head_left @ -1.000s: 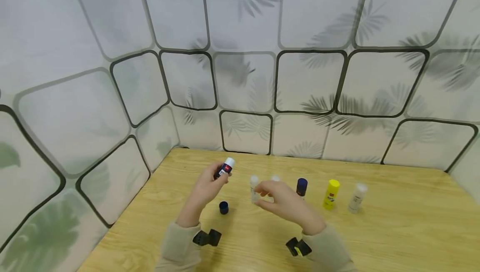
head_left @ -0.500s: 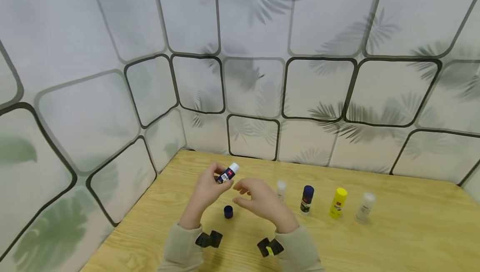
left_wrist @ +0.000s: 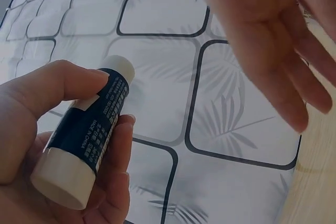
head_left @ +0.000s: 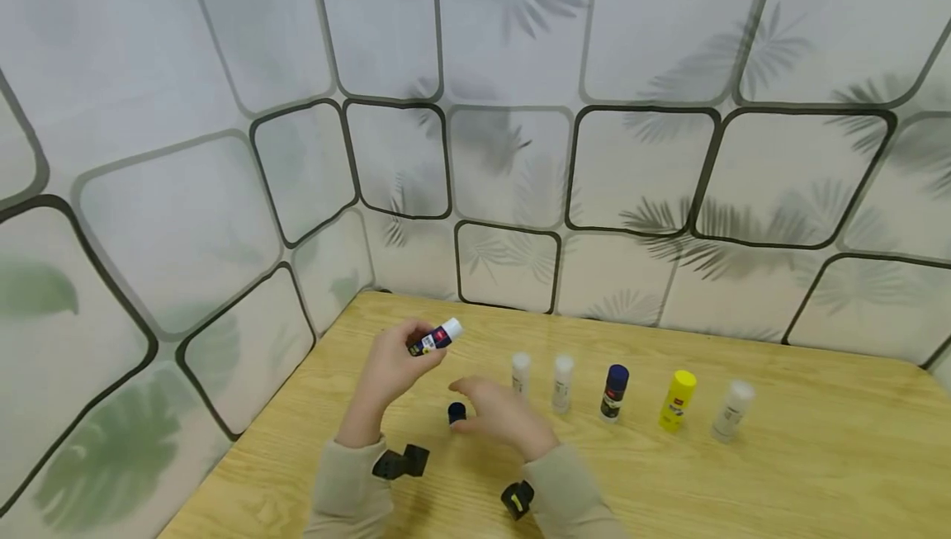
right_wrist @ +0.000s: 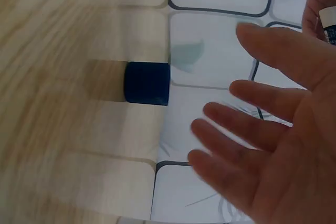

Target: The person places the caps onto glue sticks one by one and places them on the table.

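Observation:
My left hand [head_left: 388, 367] grips a glue stick [head_left: 434, 338] above the table's left part, thumb on one side and fingers round the other. In the left wrist view the glue stick [left_wrist: 86, 124] shows a dark blue label and white ends, and lies at a slant. A small dark blue cap [head_left: 456, 413] stands on the table below. Beside that cap is my right hand [head_left: 503, 417], its fingers extended and spread. The right wrist view has the cap [right_wrist: 147, 83] apart from the fingers of the right hand [right_wrist: 273, 140], with nothing in the palm.
Right of the hands several glue sticks stand upright in a row: two white ones [head_left: 521, 370] [head_left: 562, 382], a blue-capped one [head_left: 613, 393], a yellow one [head_left: 677, 400] and another white one [head_left: 731, 411]. A patterned wall covering [head_left: 505, 267] borders the wooden table [head_left: 817, 473].
My right hand has moved left and down from the row of glue sticks to beside the cap. The glue stick in my left hand has tilted further toward level. The head view has shifted slightly.

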`<state>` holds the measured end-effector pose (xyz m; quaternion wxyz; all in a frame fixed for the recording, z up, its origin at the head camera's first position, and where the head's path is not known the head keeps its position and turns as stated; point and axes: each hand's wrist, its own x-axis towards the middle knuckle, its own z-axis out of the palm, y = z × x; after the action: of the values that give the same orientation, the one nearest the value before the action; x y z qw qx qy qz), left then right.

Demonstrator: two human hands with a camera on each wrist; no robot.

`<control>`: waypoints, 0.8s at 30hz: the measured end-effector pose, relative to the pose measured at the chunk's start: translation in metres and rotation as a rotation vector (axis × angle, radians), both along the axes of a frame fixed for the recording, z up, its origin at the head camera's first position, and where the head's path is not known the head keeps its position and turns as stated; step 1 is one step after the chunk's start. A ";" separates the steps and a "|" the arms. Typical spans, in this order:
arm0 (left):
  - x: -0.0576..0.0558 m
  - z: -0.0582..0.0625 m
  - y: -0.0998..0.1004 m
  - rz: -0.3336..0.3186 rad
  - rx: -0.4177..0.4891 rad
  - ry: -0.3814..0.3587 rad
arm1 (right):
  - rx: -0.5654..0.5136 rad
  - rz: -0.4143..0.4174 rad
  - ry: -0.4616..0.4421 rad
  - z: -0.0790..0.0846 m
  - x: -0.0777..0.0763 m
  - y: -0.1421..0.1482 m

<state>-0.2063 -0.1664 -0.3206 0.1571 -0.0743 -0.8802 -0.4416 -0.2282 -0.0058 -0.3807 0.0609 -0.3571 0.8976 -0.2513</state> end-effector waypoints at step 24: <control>0.001 0.000 -0.001 -0.090 -0.007 -0.043 | 0.126 0.042 -0.144 -0.006 0.011 -0.002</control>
<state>-0.2058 -0.1677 -0.3209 0.1178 -0.1046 -0.8808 -0.4465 -0.2173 -0.0075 -0.3864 0.1529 -0.3521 0.8972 -0.2183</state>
